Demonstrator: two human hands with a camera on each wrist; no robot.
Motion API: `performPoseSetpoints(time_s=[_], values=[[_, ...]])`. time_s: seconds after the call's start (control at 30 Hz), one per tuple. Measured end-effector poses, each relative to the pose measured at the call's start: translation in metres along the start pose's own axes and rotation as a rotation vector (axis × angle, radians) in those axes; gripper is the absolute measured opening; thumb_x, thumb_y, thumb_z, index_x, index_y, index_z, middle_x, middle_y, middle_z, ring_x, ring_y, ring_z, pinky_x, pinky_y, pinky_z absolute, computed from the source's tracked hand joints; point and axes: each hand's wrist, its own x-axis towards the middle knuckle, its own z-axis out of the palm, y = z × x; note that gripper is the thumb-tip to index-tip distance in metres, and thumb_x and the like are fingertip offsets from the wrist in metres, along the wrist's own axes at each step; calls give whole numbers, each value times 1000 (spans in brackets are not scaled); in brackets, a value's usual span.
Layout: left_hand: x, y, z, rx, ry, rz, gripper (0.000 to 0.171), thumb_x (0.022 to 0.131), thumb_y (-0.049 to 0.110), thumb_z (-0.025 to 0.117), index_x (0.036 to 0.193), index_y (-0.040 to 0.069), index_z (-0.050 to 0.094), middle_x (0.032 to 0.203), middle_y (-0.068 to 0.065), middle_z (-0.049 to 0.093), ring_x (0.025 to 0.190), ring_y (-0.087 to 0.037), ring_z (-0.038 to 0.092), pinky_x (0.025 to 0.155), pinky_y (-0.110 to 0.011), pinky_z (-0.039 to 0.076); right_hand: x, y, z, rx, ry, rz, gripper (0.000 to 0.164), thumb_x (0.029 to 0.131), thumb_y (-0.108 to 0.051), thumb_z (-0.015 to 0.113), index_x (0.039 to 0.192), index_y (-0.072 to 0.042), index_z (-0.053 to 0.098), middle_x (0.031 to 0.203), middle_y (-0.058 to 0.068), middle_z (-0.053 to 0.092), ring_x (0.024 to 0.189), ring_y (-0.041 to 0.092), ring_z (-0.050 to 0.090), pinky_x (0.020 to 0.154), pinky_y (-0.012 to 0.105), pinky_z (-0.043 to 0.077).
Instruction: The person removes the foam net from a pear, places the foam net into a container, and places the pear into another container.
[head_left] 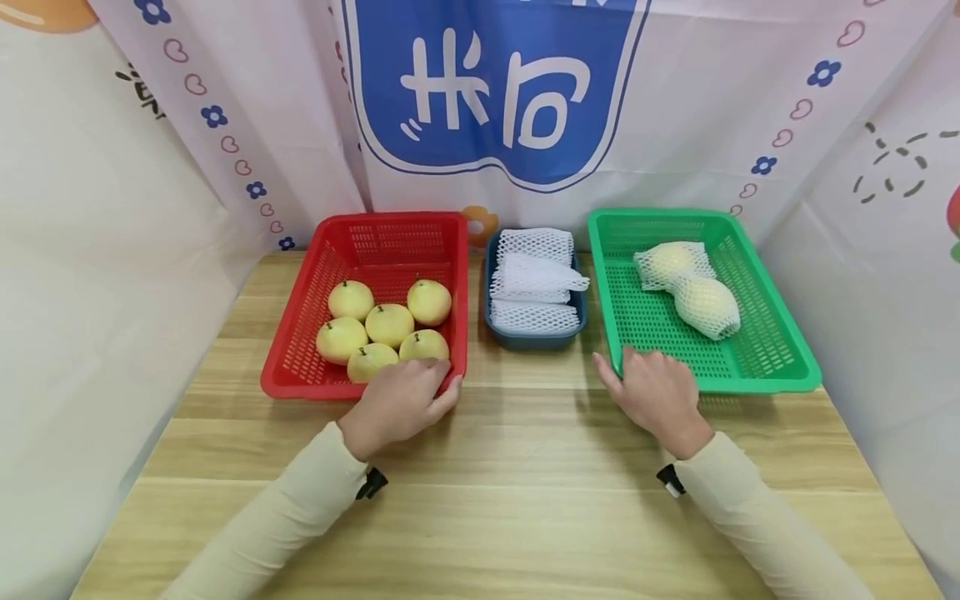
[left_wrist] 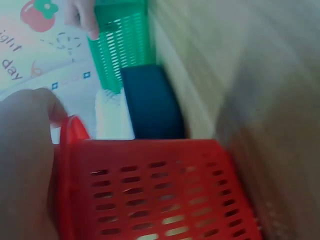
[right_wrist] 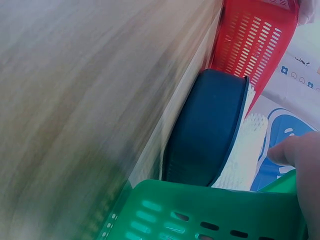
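My left hand grips the near right corner of a red plastic basket, its fingers over the rim. Several yellow pears lie in that basket, the nearest partly behind the hand. At the near left corner of a green basket, my right hand holds the rim, with its thumb toward the left. Inside the green basket, two pears wear white foam nets. Between the baskets stands a dark blue tub with white foam net sleeves in it.
All three containers stand along the back of a wooden table. Behind it hangs a white printed cloth with a blue emblem, and cloth also closes in both sides.
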Motion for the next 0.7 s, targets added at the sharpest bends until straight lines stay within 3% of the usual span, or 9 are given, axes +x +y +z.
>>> performPoseSetpoints(time_s=[0.13, 0.23, 0.33, 0.43, 0.53, 0.7], values=[[-2, 1, 11, 178, 117, 42, 29, 101, 37, 61, 91, 11, 71, 71, 0, 64, 59, -17, 61, 44, -30, 43, 2, 2, -6, 44, -72, 11, 57, 104, -51, 57, 65, -13, 42, 49, 4, 39, 40, 24, 44, 35, 34, 30], [-4, 0, 15, 213, 144, 44, 30, 102, 38, 59, 93, 11, 72, 76, 0, 67, 59, -17, 63, 44, -31, 46, 7, 6, -20, 153, -251, -5, 55, 106, -54, 55, 72, -11, 52, 55, 4, 44, 48, 22, 51, 43, 39, 42], [-5, -1, 16, 205, 150, 44, 32, 103, 39, 57, 92, 12, 71, 77, -1, 68, 59, -18, 63, 45, -33, 47, 19, 15, -39, 288, -488, -40, 59, 107, -57, 51, 100, -1, 67, 70, 8, 57, 69, 22, 63, 70, 47, 58], [-5, -2, 17, 207, 149, 45, 34, 104, 40, 56, 92, 12, 71, 77, -1, 68, 59, -18, 63, 45, -33, 47, 35, 30, -63, 351, -655, -69, 75, 109, -57, 47, 136, 11, 59, 107, 25, 73, 104, 37, 72, 101, 58, 55], [-4, -3, 18, 217, 149, 45, 33, 103, 40, 57, 91, 12, 71, 75, -1, 67, 57, -17, 62, 45, -32, 47, 55, 50, -88, 309, -704, -65, 82, 109, -56, 46, 148, 16, 46, 142, 36, 60, 132, 53, 59, 111, 66, 46], [-5, -1, 17, 231, 160, 36, 32, 102, 40, 60, 91, 12, 71, 71, 0, 65, 55, -15, 59, 44, -30, 46, 96, 87, -115, 144, -674, -37, 76, 109, -49, 52, 142, 20, 50, 138, 41, 59, 129, 60, 56, 109, 70, 44]])
